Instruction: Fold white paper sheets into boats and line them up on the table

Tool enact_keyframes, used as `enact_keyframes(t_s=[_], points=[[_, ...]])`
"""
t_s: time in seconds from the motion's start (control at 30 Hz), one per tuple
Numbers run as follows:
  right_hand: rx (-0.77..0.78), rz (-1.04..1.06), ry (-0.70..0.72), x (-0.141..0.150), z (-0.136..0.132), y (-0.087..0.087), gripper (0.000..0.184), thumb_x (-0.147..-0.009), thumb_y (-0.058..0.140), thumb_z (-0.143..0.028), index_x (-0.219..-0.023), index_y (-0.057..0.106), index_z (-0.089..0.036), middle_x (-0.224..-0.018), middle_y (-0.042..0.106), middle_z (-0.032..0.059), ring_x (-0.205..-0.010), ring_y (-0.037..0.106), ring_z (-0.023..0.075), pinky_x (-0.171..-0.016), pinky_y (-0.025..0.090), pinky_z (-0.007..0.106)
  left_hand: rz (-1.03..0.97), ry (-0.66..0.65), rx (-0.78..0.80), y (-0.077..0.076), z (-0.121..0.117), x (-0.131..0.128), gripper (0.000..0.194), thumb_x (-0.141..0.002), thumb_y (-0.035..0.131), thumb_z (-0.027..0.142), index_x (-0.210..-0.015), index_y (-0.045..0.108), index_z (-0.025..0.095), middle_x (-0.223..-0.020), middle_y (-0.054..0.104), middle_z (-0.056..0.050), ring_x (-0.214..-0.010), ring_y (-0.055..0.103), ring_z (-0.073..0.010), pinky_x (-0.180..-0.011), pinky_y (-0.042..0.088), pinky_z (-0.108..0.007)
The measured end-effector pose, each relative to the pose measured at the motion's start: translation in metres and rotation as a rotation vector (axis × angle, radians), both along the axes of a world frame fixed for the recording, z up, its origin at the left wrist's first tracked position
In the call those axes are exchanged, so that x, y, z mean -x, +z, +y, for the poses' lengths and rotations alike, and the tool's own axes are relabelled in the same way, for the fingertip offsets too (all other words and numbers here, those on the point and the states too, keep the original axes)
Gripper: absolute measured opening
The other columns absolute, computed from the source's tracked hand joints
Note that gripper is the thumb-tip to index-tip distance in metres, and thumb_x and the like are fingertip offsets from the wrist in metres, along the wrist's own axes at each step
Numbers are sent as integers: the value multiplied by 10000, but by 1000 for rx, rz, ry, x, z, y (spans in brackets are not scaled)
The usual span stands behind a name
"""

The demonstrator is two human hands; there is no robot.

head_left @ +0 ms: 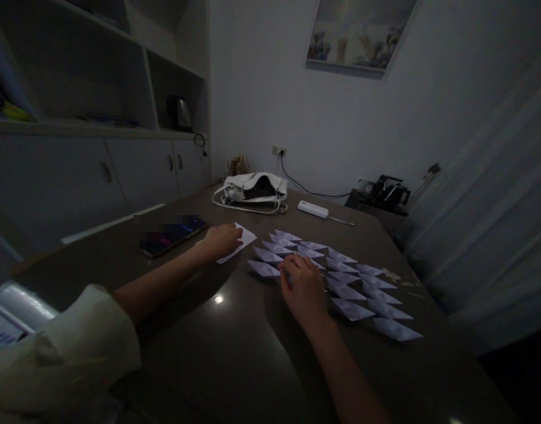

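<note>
My left hand [221, 240] rests, fingers curled, on a white sheet of paper [239, 242] lying on the dark table [235, 341]. My right hand [303, 288] lies at the near-left edge of several folded pale-purple paper pieces [354, 282] laid out in rows; its fingers are bent and a thin dark object shows between them, too dim to name. The room is dark.
A phone [173, 234] with a lit screen lies left of my left hand. A white handbag [252, 191] and a white power bank [313, 209] with a cable sit at the far side. Cabinets and shelves stand to the left, a kettle stand far right.
</note>
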State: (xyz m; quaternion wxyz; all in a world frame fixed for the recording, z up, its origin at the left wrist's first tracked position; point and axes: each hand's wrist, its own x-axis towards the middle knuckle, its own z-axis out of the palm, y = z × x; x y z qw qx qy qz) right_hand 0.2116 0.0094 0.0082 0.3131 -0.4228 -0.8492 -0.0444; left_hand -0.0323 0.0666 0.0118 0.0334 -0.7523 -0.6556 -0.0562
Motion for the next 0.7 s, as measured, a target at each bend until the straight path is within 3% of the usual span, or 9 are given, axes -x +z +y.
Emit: enact_keyframes(t_s=[0.17,0.23,0.4,0.7], points=[[-16,35,7,-2,1,-2,141,-839,537,-95,-865,639,-189,-932,644,51,-912,553,233,-798,398,356,-64,-244,-17,-3,33,-2,283,-911,578,305,-1158,574,167,-1192,591,-84,-1026,598,-236,-864,509,-451],[-21,49,0,-4,2,-3,142,-843,529,-95,-857,637,-187,-924,645,52,-900,554,233,-790,394,357,-96,-235,-57,-13,39,0,209,-910,519,191,-1094,617,190,-1150,609,-79,-1078,573,-250,-892,484,-441],[-26,85,6,-4,3,-5,142,-841,526,-93,-850,636,-182,-908,645,48,-886,557,230,-789,394,356,-162,-207,-153,-33,40,6,380,-798,441,79,-1088,626,239,-1157,587,-90,-1138,527,-279,-900,450,-438],[-20,104,20,-3,4,-7,153,-842,510,-83,-851,629,-179,-893,647,47,-872,561,224,-800,398,361,-242,-217,-226,-36,46,10,287,-774,451,123,-999,603,216,-1091,592,-109,-1072,542,-302,-841,450,-445]])
